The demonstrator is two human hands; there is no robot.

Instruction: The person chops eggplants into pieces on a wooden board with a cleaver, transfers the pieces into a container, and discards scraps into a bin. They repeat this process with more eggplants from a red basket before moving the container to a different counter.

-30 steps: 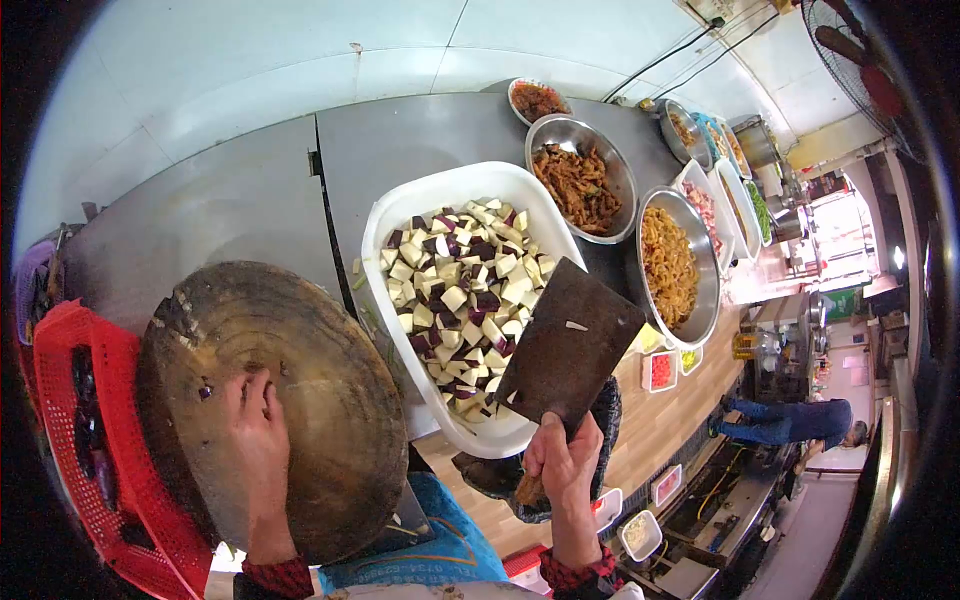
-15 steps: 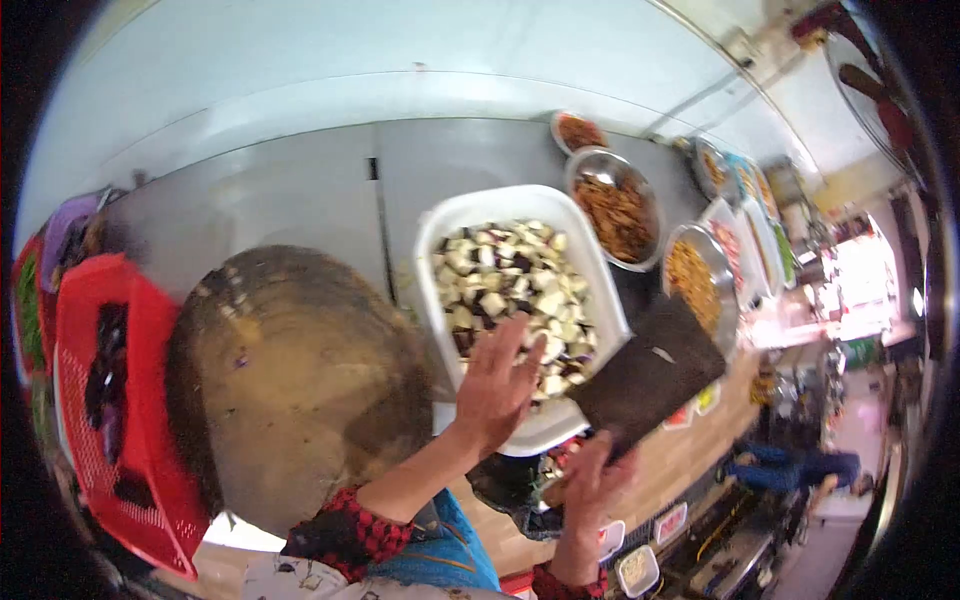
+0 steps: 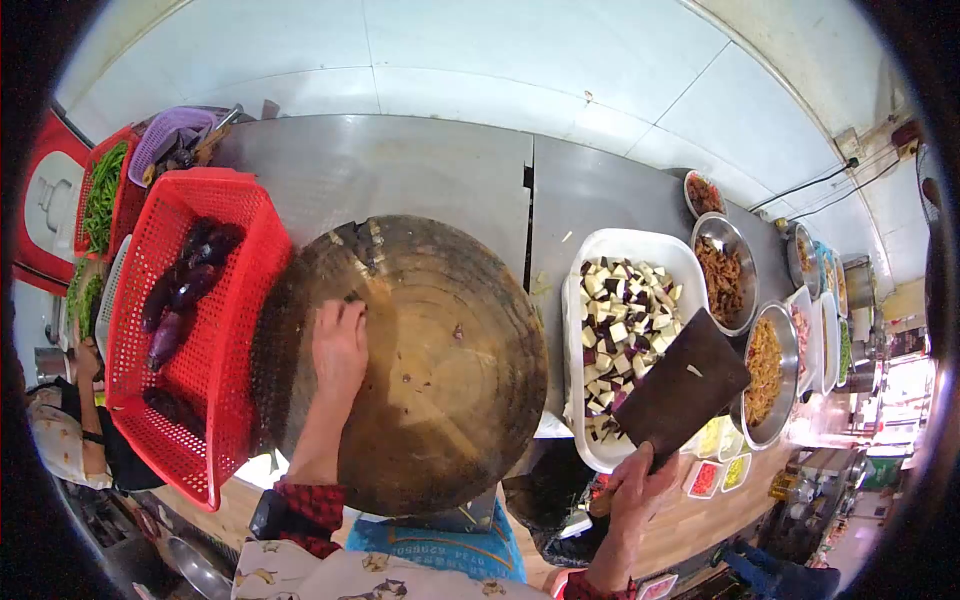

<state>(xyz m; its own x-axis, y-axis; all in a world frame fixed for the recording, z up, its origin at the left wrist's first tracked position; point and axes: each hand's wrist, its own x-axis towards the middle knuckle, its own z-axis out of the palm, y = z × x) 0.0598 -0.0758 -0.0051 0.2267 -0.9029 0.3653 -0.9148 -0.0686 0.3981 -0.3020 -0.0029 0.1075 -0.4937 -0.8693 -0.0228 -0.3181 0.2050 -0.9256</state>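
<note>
My left hand [image 3: 340, 345] is over the left part of a round wooden chopping block [image 3: 430, 400]. Its fingers are bent and close together, and a tiny dark bit shows by the fingertips; what they hold, if anything, is hidden. In my right hand [image 3: 632, 495] is the handle of a cleaver [image 3: 685, 390], its broad dark blade over the edge of a white tub [image 3: 640, 240]. Diced eggplant [image 3: 625, 310] fills much of that tub. Whole eggplants [image 3: 195, 285] lie in a red plastic basket [image 3: 235, 400] left of the block.
Metal bowls of brown food [image 3: 720, 275] and yellowish food [image 3: 765, 370] stand right of the tub. At far left are green peppers [image 3: 103, 195], a purple basket [image 3: 165, 130] and another person's arm [image 3: 92, 430]. A black bag [image 3: 550, 490] hangs below the counter.
My left hand has gone from above the diced eggplant to the chopping block, its fingers drawing in. The cleaver stays in my right hand beside the tub. My view has turned left.
</note>
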